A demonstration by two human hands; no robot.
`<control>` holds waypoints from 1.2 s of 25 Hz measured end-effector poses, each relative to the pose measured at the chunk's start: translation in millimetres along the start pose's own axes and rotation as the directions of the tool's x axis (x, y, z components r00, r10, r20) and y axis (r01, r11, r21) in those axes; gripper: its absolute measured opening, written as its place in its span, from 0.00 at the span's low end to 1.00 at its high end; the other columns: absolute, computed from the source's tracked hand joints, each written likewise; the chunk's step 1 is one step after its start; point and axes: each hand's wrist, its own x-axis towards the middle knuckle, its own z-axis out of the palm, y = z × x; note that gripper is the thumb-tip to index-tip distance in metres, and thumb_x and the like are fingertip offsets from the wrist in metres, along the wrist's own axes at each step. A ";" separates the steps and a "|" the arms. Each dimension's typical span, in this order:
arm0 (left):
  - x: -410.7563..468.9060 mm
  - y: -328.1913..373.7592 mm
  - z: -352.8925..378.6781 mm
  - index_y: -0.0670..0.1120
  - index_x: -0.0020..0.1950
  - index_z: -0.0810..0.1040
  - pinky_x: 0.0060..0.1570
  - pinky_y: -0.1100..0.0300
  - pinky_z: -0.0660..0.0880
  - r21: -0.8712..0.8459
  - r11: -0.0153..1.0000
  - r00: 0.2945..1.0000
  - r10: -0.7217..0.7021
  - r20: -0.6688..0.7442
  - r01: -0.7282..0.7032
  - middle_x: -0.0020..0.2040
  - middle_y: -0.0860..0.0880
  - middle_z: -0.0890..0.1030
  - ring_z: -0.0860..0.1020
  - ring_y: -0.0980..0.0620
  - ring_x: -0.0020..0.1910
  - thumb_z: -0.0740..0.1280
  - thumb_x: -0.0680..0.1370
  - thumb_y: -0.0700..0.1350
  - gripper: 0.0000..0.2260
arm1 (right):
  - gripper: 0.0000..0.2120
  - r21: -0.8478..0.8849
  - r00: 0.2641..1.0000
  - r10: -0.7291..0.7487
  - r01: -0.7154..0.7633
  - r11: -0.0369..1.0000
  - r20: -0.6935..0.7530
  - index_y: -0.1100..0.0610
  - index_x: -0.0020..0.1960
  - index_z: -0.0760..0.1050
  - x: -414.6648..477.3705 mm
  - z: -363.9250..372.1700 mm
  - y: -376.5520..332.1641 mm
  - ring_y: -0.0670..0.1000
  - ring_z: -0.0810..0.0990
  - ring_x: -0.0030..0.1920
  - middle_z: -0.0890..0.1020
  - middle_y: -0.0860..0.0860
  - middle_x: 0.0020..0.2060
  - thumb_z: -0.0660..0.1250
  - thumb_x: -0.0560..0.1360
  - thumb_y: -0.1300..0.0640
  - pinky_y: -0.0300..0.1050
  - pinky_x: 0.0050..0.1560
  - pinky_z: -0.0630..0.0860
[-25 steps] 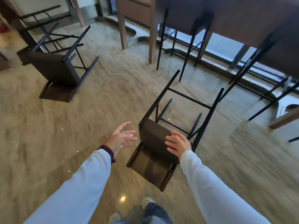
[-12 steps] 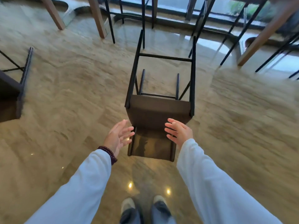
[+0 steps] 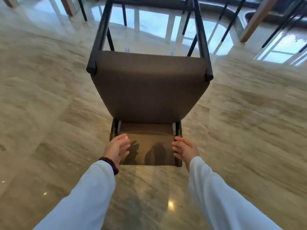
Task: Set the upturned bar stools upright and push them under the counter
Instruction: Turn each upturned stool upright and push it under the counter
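A dark brown bar stool (image 3: pixel 149 87) lies tipped over on the marble floor right in front of me. Its seat faces me, its black metal legs point away towards the windows, and its low backrest (image 3: pixel 146 146) lies flat on the floor nearest me. My left hand (image 3: pixel 117 149) hovers at the backrest's left edge with fingers extended. At the right edge of the backrest, my right hand (image 3: pixel 185 150) is spread the same way. Neither hand grips anything; whether they touch the backrest I cannot tell.
Wooden counter legs (image 3: pixel 255 19) and black legs of other stools (image 3: pixel 229 25) stand beyond the fallen stool, along the window wall. Polished beige floor (image 3: pixel 49 113) spreads to both sides.
I have moved in and bent down, so the stool fills the view. Both hands dropped from beside the seat to the two edges of the backrest on the floor.
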 end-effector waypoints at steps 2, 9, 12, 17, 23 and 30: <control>46.2 -33.1 -7.4 0.49 0.60 0.74 0.56 0.53 0.71 0.008 1.000 0.999 -0.004 -0.051 0.004 0.60 0.47 0.77 0.75 0.48 0.60 0.63 0.78 0.41 0.11 | 0.10 0.000 1.000 -0.003 0.003 1.000 -0.026 0.52 0.54 0.79 44.1 3.9 36.7 0.50 0.80 0.46 0.83 0.51 0.45 0.66 0.75 0.61 0.42 0.40 0.77; 131.9 -70.8 9.8 0.48 0.64 0.73 0.61 0.51 0.71 0.121 0.989 0.995 0.094 -0.047 -0.087 0.58 0.47 0.77 0.75 0.48 0.60 0.63 0.77 0.34 0.18 | 0.10 -0.082 0.998 -0.061 0.060 0.995 -0.015 0.53 0.54 0.76 127.8 31.0 103.3 0.50 0.77 0.49 0.78 0.51 0.50 0.63 0.77 0.63 0.46 0.50 0.77; 133.2 -82.6 -4.8 0.46 0.64 0.73 0.63 0.51 0.70 0.201 0.976 0.987 0.107 -0.120 -0.081 0.58 0.47 0.77 0.74 0.46 0.61 0.64 0.75 0.31 0.20 | 0.13 -0.156 0.995 -0.085 0.076 0.985 -0.050 0.58 0.57 0.77 134.0 26.1 115.3 0.53 0.77 0.49 0.79 0.53 0.48 0.62 0.76 0.68 0.49 0.55 0.76; 153.8 -95.5 -50.8 0.42 0.62 0.74 0.60 0.48 0.72 0.336 0.942 0.874 0.171 -0.455 -0.009 0.62 0.40 0.77 0.75 0.40 0.59 0.68 0.72 0.31 0.20 | 0.17 -0.379 0.935 -0.208 0.089 0.921 -0.286 0.61 0.59 0.75 141.7 -1.1 128.2 0.54 0.77 0.49 0.79 0.54 0.50 0.61 0.72 0.72 0.41 0.51 0.70; 174.8 -129.5 -88.5 0.38 0.69 0.68 0.62 0.47 0.70 0.560 0.790 0.925 -0.026 -0.379 0.251 0.63 0.36 0.75 0.74 0.37 0.61 0.71 0.72 0.35 0.26 | 0.22 -0.573 0.952 0.008 -0.190 0.797 -0.305 0.61 0.65 0.70 160.3 -15.3 167.4 0.63 0.75 0.58 0.77 0.61 0.58 0.69 0.72 0.61 0.54 0.60 0.73; 188.0 -139.9 -100.0 0.35 0.66 0.71 0.61 0.43 0.72 0.540 0.781 0.935 -0.155 -0.318 0.313 0.58 0.34 0.77 0.75 0.34 0.57 0.65 0.72 0.29 0.22 | 0.15 -0.563 0.923 -0.011 -0.226 0.795 -0.385 0.63 0.60 0.73 166.3 -8.1 172.5 0.63 0.78 0.54 0.78 0.62 0.54 0.64 0.74 0.63 0.51 0.53 0.74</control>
